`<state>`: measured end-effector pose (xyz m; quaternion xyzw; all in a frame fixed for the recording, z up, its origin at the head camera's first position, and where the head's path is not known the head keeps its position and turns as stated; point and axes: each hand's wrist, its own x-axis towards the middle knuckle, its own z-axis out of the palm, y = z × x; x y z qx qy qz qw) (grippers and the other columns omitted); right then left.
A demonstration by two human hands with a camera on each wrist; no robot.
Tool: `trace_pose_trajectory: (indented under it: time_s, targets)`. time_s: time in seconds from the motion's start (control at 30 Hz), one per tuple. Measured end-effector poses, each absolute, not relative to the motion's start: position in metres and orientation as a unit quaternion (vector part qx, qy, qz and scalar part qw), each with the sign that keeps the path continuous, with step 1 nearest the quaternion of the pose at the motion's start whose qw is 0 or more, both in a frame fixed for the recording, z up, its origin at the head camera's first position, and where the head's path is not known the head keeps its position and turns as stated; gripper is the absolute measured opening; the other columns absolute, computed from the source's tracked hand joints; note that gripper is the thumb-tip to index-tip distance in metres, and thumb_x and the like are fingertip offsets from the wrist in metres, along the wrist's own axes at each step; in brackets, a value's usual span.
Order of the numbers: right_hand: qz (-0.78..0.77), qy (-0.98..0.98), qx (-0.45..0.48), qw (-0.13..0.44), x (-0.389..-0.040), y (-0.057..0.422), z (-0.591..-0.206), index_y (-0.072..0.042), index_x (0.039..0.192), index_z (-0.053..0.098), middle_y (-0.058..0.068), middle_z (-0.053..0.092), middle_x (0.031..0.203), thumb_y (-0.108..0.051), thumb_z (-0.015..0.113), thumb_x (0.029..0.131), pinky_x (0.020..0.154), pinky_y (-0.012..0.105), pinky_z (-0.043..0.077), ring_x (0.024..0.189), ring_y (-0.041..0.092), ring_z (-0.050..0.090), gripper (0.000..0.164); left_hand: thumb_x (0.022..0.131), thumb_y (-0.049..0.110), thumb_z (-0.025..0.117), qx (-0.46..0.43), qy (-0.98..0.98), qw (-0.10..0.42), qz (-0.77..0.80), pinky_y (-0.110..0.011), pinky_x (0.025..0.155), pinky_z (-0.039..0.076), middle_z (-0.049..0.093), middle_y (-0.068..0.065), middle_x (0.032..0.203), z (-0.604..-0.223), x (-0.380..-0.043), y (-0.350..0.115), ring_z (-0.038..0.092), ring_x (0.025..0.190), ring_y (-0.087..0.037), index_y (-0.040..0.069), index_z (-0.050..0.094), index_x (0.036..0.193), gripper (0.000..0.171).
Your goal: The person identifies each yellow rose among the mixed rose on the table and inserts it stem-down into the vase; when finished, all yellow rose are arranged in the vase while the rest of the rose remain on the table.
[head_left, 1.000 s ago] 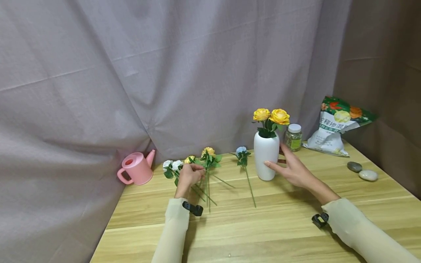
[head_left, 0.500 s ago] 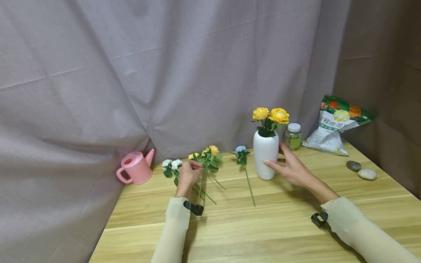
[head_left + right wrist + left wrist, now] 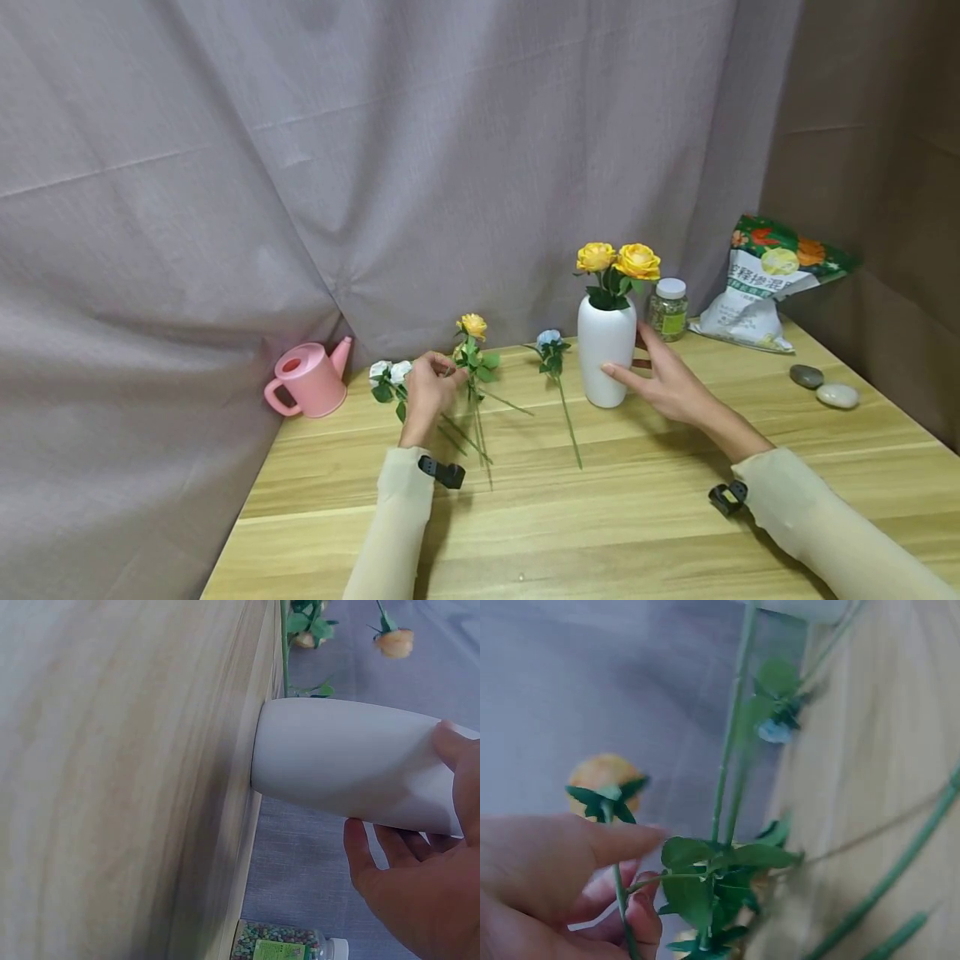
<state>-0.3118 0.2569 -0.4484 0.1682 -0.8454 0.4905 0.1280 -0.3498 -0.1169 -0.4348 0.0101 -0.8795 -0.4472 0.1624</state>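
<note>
A yellow rose (image 3: pixel 472 326) rises above the other loose stems in the head view. My left hand (image 3: pixel 429 392) pinches a green stem (image 3: pixel 620 900) leading to a yellow rose head (image 3: pixel 604 776), as the left wrist view shows. Leaves of other yellow flowers (image 3: pixel 731 859) lie close beside these fingers. White roses (image 3: pixel 390 372) are just left of the hand, partly behind it. My right hand (image 3: pixel 671 383) holds the side of an upright white vase (image 3: pixel 606 354), thumb in front and fingers at the right side. Two yellow roses (image 3: pixel 618 261) stand in the vase.
A blue flower (image 3: pixel 549 340) lies between the loose stems and the vase. Left stands a pink watering can (image 3: pixel 311 382). Behind the vase at right are a jar of colored beads (image 3: pixel 669 311) and a printed bag (image 3: pixel 753 292); two stones (image 3: pixel 821 386) lie nearer.
Over the last second, the yellow flowers by my left hand have shifted, and one rose head now stands higher. The left hand has moved only slightly. My right hand stays on the vase.
</note>
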Motion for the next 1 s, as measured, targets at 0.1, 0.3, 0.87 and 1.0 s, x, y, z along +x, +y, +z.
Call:
trace_pose_trajectory:
  time_s: [0.1,0.3,0.87,1.0]
  targets:
    - [0.491,-0.846,0.166,0.127,-0.313,0.256,-0.447,-0.027,0.158,0.020,0.010,0.042,0.151,-0.040,0.070,0.093,0.103,0.055,0.050,0.136,0.034,0.048,0.083,0.092,0.027,0.074,-0.002,-0.863,0.177,-0.474,-0.034,0.071,0.051,0.071,-0.006,0.090,-0.422,-0.350,-0.118,0.064,0.081,-0.021,0.011,0.075,0.098,0.017]
    - [0.493,-0.844,0.167,0.127,-0.316,0.256,-0.446,-0.029,0.159,0.020,0.009,0.042,0.150,-0.042,0.070,0.093,0.103,0.056,0.050,0.136,0.034,0.048,0.083,0.098,0.027,0.066,-0.013,-0.832,0.176,-0.527,-0.028,0.070,0.051,0.076,-0.001,0.103,-0.403,-0.348,-0.122,0.067,0.092,-0.017,0.016,0.078,0.109,0.020]
    - [0.492,-0.844,0.171,0.131,-0.313,0.258,-0.450,-0.029,0.159,0.020,0.008,0.041,0.152,-0.039,0.070,0.094,0.104,0.057,0.050,0.138,0.034,0.047,0.083,0.098,0.020,0.067,-0.082,-0.694,0.200,-0.686,-0.031,0.079,0.058,0.070,-0.010,0.114,-0.362,-0.346,-0.107,0.070,0.096,-0.025,0.013,0.073,0.118,0.023]
    - [0.495,-0.843,0.169,0.129,-0.312,0.258,-0.451,-0.030,0.159,0.019,0.008,0.041,0.153,-0.039,0.071,0.094,0.104,0.057,0.049,0.138,0.034,0.046,0.084,0.096,0.013,0.069,-0.116,-0.629,0.201,-0.742,-0.035,0.092,0.059,0.068,-0.020,0.121,-0.347,-0.350,-0.090,0.070,0.103,-0.030,0.005,0.071,0.115,0.021]
